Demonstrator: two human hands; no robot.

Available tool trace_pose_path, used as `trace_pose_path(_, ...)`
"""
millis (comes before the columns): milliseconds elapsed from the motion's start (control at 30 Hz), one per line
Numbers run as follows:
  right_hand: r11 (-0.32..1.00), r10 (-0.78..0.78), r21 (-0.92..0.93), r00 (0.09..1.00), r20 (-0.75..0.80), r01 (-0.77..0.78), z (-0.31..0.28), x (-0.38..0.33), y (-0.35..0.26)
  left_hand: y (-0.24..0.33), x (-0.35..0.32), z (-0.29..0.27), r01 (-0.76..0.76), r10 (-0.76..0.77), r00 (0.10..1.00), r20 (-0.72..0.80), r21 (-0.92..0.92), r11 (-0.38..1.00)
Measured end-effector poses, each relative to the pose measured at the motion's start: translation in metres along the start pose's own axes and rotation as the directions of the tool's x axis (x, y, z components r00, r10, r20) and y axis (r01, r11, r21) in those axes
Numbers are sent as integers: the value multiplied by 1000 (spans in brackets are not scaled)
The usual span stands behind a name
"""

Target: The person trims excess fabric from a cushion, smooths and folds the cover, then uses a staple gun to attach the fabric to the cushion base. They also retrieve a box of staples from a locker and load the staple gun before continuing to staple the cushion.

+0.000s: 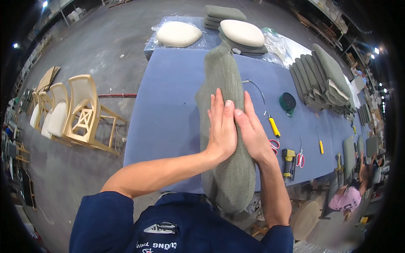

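A long green-grey fabric-covered cushion (230, 177) stands on its edge on the blue-covered table (168, 88), running from near my body toward the far side. My left hand (221, 126) lies along its left face and top, fingers stretched out and pointing away from me. On the opposite side my right hand (253, 130) presses flat, its fingers also straight. The two thumbs nearly meet over the cushion's upper edge. Loose fabric (217, 59) extends past the cushion's far end. Neither hand grips a tool.
Right of the cushion lie a yellow-handled tool (274, 127), red-handled scissors (300, 159), a yellow-black staple gun (289, 164) and a dark green tape roll (287, 101). Stacked cushions (322, 76) stand farther right. White pads (179, 34) rest at the back. Wooden chairs (84, 109) stand left; a person in pink (346, 198) is at right.
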State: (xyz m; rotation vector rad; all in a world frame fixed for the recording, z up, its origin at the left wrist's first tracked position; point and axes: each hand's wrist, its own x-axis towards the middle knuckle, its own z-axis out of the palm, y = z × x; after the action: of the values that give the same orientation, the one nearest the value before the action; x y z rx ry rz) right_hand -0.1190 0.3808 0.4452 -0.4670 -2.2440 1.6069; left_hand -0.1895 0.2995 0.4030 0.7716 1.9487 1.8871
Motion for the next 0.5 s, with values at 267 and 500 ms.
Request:
trace_pose_path(267, 988, -136, -78, 991, 3, 135, -18, 3, 11, -16, 19, -28, -12, 27, 988, 154, -93, 996)
trace_pose_path(500, 962, 56, 270, 998, -32, -46, -19, 1, 6, 18, 134, -70, 373, -214, 898, 384, -411, 832)
